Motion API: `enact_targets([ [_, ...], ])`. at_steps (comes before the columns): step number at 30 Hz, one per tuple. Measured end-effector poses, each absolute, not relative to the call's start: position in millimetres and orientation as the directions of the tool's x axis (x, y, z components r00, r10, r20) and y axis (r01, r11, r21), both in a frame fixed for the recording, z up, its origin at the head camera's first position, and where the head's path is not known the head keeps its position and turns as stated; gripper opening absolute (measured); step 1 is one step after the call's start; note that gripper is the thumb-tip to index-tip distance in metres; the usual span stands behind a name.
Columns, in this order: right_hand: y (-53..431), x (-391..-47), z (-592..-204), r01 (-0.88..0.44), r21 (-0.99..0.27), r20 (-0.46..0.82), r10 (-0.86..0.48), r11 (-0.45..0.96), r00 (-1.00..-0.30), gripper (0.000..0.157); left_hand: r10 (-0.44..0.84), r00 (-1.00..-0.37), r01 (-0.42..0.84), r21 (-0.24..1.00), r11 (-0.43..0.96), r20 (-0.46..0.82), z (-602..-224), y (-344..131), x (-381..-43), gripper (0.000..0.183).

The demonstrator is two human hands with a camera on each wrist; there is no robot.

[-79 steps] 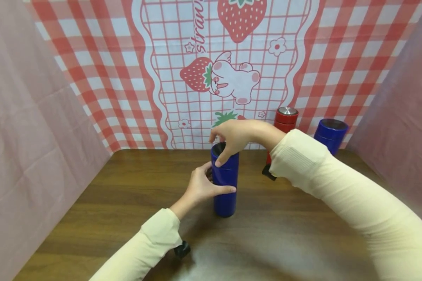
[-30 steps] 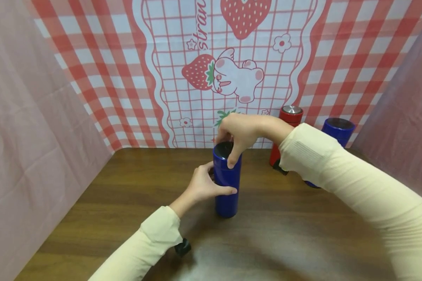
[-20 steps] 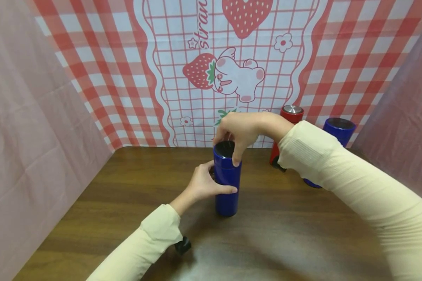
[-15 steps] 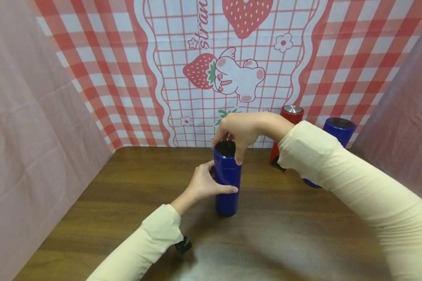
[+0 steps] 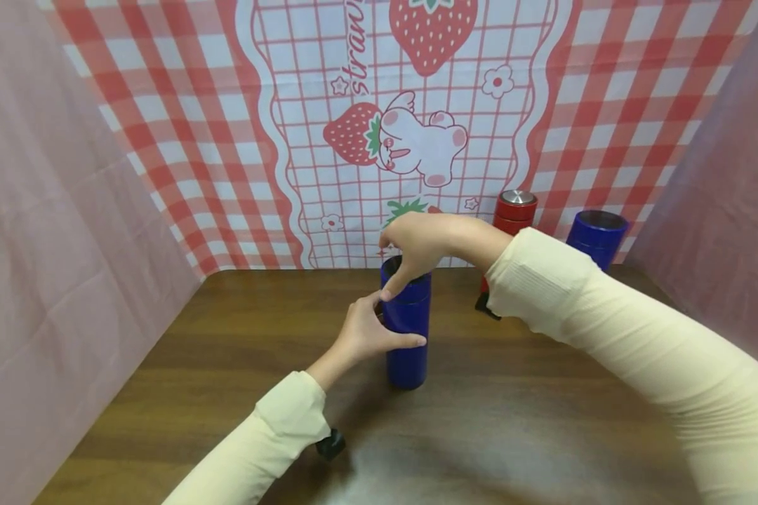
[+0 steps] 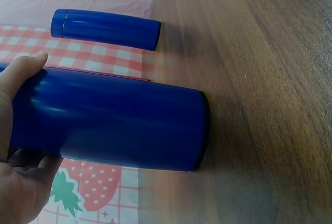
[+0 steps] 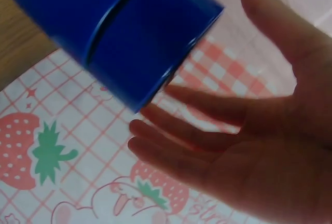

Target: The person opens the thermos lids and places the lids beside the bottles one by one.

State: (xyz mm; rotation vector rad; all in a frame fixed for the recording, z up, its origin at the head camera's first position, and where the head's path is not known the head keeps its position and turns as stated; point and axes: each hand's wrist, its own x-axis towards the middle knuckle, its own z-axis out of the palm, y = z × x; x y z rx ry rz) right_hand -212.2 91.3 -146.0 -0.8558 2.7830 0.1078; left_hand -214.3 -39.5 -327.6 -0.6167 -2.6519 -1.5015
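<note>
1. Currently gripping the blue flask (image 5: 410,319) around its middle with the left hand (image 5: 361,331), with thumb across the near side and fingers bent around the left and far side.
2. Reaching over the top of that flask from the right with the right hand (image 5: 422,242), spread wide and holding nothing, with thumb clear of the lid (image 7: 145,42) and fingers nearly straight beside its rim. Cannot tell whether touching there at the fingertips.
3. Standing the flask upright on the wooden table (image 5: 480,435), about midway between left and right, with a thin seam below the lid and a dark top.
4. Covering both forearms with a cream left sleeve (image 5: 253,449) and right sleeve (image 5: 638,358).
5. Showing at far right, beyond the right sleeve, a red flask (image 5: 514,210) with silver top, partly hidden, and farther right a second blue flask (image 5: 596,238), also upright.
6. Closing off the far side with a red-and-white checked cloth (image 5: 196,105) bearing strawberries, and left and right with pink cloth (image 5: 69,245).
</note>
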Motion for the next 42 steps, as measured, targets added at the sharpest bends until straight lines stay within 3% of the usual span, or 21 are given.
enact_targets([
  [6,79,-208,-144,-0.452,0.067,-0.225,-0.428,0.890,-0.875,0.078,0.337,-0.909,0.383,0.808,0.449,0.244,-326,-41,-213,0.072],
  [20,83,-215,-146,-0.398,-0.005,-0.165,-0.393,0.918,-0.905,0.063,0.333,-0.919,0.356,0.811,0.465,0.213,-326,-39,-215,0.069],
  [28,87,-218,-149,-0.477,-0.008,-0.141,-0.473,0.879,-0.870,0.060,0.313,-0.930,0.322,0.837,0.443,0.192,-328,-41,-216,0.067],
  [36,96,-221,-150,-0.591,-0.060,-0.145,-0.593,0.804,-0.792,0.045,0.332,-0.927,0.317,0.834,0.452,0.173,-329,-41,-217,0.067],
  [42,100,-224,-148,-0.649,-0.104,-0.141,-0.657,0.754,-0.741,0.046,0.323,-0.929,0.316,0.836,0.449,0.178,-329,-41,-218,0.066],
])
